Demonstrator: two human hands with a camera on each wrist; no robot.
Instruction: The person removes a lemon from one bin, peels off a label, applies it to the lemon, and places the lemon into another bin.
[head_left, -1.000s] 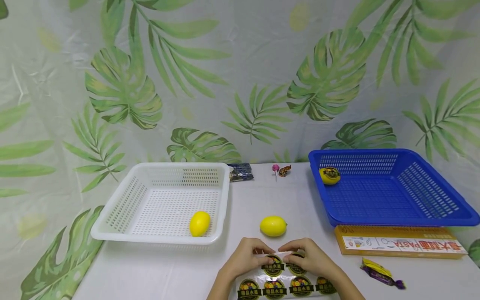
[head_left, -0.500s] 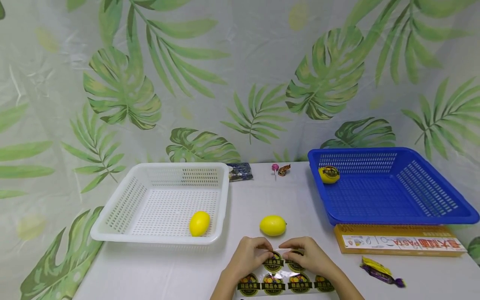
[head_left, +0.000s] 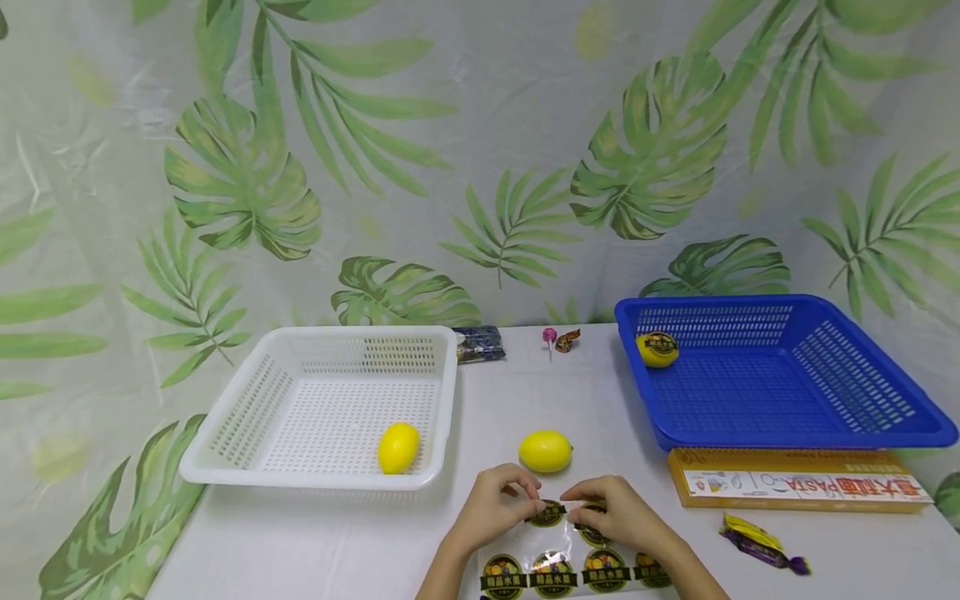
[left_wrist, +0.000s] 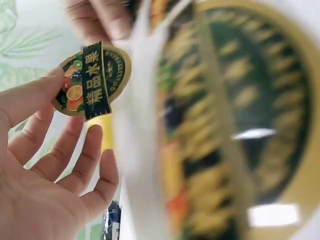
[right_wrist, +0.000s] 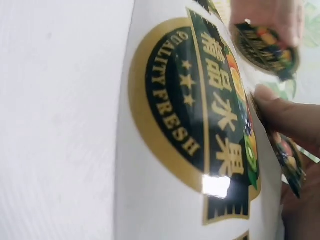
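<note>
Between thumb and index finger my left hand pinches a round fruit sticker, dark green with a gold rim and fruit print. In the left wrist view the sticker is off the sheet, the other fingers loosely curved below it. My right hand grips the upper edge of the sticker sheet with thumb on the near face; its fingers are partly hidden behind the sheet. More round stickers remain in rows on the sheet. Just beyond the hands a yellow lemon lies on the white table.
At left a white basket holds a lemon. A blue basket at right holds a stickered lemon. Before it lie a pasta box and a wrapped candy. A lollipop and dark packet lie behind.
The left hand has shifted slightly up and left, bringing the pinched sticker away from its place on the sheet, where a bare patch now shows. The right hand keeps hold of the sheet.
</note>
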